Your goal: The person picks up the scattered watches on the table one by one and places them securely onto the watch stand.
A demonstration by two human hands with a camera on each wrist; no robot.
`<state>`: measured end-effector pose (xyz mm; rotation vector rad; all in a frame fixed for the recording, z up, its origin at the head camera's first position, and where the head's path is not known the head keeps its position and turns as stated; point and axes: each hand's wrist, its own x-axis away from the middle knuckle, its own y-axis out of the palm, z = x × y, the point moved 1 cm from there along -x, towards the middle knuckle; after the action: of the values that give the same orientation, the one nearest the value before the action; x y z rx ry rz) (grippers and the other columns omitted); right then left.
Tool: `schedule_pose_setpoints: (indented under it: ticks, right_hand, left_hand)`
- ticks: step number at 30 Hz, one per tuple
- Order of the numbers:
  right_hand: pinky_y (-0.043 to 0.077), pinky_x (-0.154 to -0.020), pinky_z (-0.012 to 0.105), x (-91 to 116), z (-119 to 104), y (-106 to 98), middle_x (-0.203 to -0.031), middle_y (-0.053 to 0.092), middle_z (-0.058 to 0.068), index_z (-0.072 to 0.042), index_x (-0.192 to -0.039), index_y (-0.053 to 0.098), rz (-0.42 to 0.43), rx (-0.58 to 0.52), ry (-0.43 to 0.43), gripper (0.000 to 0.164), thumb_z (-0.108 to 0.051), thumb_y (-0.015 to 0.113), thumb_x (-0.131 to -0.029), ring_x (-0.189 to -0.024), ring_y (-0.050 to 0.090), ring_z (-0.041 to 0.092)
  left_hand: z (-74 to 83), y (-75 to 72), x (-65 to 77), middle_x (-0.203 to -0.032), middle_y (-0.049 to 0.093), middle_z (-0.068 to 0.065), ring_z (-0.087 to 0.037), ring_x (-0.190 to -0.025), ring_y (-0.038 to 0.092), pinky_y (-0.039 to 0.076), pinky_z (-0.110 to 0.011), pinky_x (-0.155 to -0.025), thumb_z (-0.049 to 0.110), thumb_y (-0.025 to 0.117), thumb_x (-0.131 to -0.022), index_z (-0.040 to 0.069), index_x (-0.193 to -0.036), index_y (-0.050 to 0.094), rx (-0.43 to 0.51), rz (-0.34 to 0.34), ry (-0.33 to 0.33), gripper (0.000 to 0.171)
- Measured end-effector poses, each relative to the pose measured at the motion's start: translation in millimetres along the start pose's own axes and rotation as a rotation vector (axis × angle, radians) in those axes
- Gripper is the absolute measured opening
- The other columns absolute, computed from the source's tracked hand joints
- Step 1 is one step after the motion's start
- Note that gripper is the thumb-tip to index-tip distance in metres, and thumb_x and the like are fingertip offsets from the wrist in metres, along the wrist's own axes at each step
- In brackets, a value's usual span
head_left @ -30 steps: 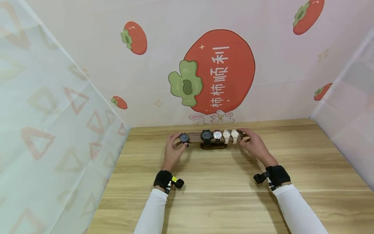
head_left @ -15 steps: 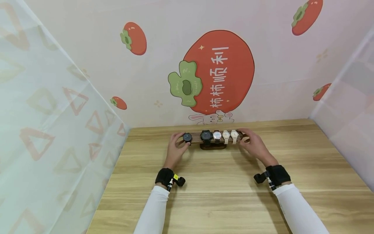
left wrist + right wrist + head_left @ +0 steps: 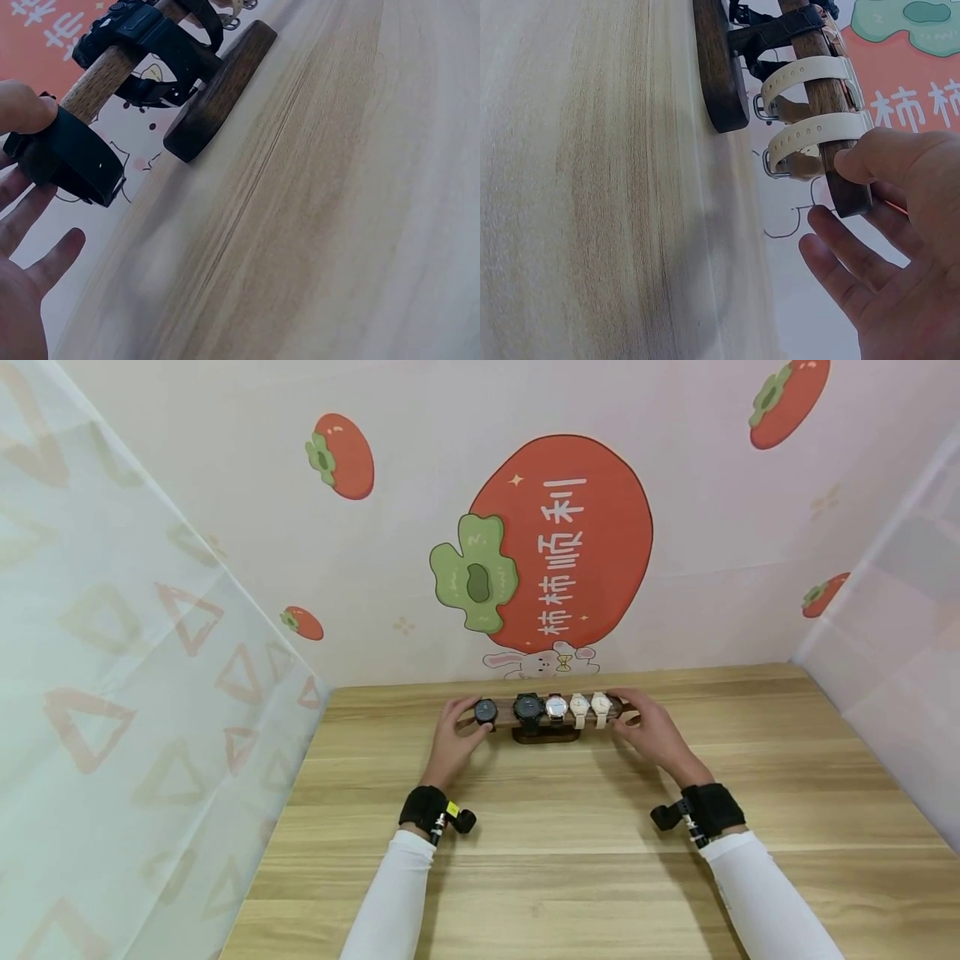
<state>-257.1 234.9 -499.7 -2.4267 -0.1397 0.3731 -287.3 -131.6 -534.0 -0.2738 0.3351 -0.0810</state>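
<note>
A dark wooden watch stand (image 3: 546,737) stands near the table's back edge, its bar carrying several watches. My left hand (image 3: 450,745) pinches a black wristwatch (image 3: 486,711) between thumb and fingers at the bar's left end. In the left wrist view that watch's closed strap (image 3: 79,161) loops around the bar's end. My right hand (image 3: 651,727) grips the bar's right end (image 3: 846,191) with the thumb on it, beside two cream watches (image 3: 602,706). Further left on the bar sit a white-faced watch (image 3: 557,707) and a large black watch (image 3: 529,707).
The wooden table (image 3: 555,877) extends in front of the stand. A printed wall (image 3: 405,552) rises right behind it, and a patterned side wall (image 3: 180,710) borders the table on the left. Both wrists wear black camera straps (image 3: 423,810).
My left hand has moved right with the black watch, sliding it a little along the bar toward the other watches. The right hand has kept its grip on the bar's end.
</note>
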Motion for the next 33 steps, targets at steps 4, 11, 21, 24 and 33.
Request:
schedule_pose_setpoints:
  ticks: [4, 11, 21, 24, 33]
  right_hand:
    - [0.059, -0.096, 0.058, 0, 0, 0, -0.148, 0.055, 0.027, 0.0, -0.154, 0.051, 0.003, -0.005, -0.001, 0.057, 0.002, 0.068, -0.1, -0.125, 0.062, 0.047]
    - [0.059, -0.096, 0.058, -1, 0, -1, -0.148, 0.055, 0.027, 0.002, -0.154, 0.051, 0.006, -0.009, -0.001, 0.057, 0.002, 0.067, -0.1, -0.125, 0.062, 0.047]
    - [0.059, -0.096, 0.057, -1, 3, 0, -0.148, 0.056, 0.026, 0.0, -0.155, 0.051, 0.007, 0.001, 0.006, 0.056, 0.001, 0.067, -0.101, -0.125, 0.062, 0.046]
    - [0.059, -0.095, 0.057, -2, 4, 1, -0.147, 0.056, 0.025, 0.0, -0.154, 0.052, 0.011, 0.005, 0.006, 0.056, 0.0, 0.067, -0.101, -0.125, 0.062, 0.045]
    - [0.059, -0.094, 0.056, -2, 5, 1, -0.148, 0.056, 0.025, 0.0, -0.154, 0.052, 0.013, 0.007, -0.004, 0.056, 0.0, 0.066, -0.1, -0.124, 0.063, 0.045]
  left_hand:
    - [1.7, -0.2, -1.6, -0.15, 0.05, -0.017, -0.035, -0.137, 0.055, 0.051, -0.052, -0.118, 0.012, 0.08, -0.097, 0.011, -0.147, 0.063, -0.017, -0.02, 0.004, 0.053]
    - [1.4, -0.1, -5.8, -0.149, 0.05, -0.016, -0.035, -0.138, 0.054, 0.048, -0.051, -0.12, 0.008, 0.081, -0.096, 0.009, -0.145, 0.064, -0.013, -0.047, 0.006, 0.052]
    - [1.6, 1.6, -9.4, -0.15, 0.052, -0.015, -0.035, -0.141, 0.053, 0.049, -0.052, -0.119, 0.007, 0.081, -0.095, 0.007, -0.146, 0.063, -0.053, -0.092, 0.024, 0.054]
    - [3.0, 3.2, -10.2, -0.151, 0.053, -0.014, -0.034, -0.141, 0.053, 0.05, -0.052, -0.118, 0.011, 0.081, -0.096, 0.01, -0.147, 0.063, -0.082, -0.105, 0.022, 0.055]
    - [5.2, 8.1, -10.9, -0.152, 0.055, -0.01, -0.033, -0.142, 0.053, 0.049, -0.057, -0.115, 0.019, 0.081, -0.097, 0.018, -0.148, 0.064, -0.128, -0.125, 0.022, 0.054]
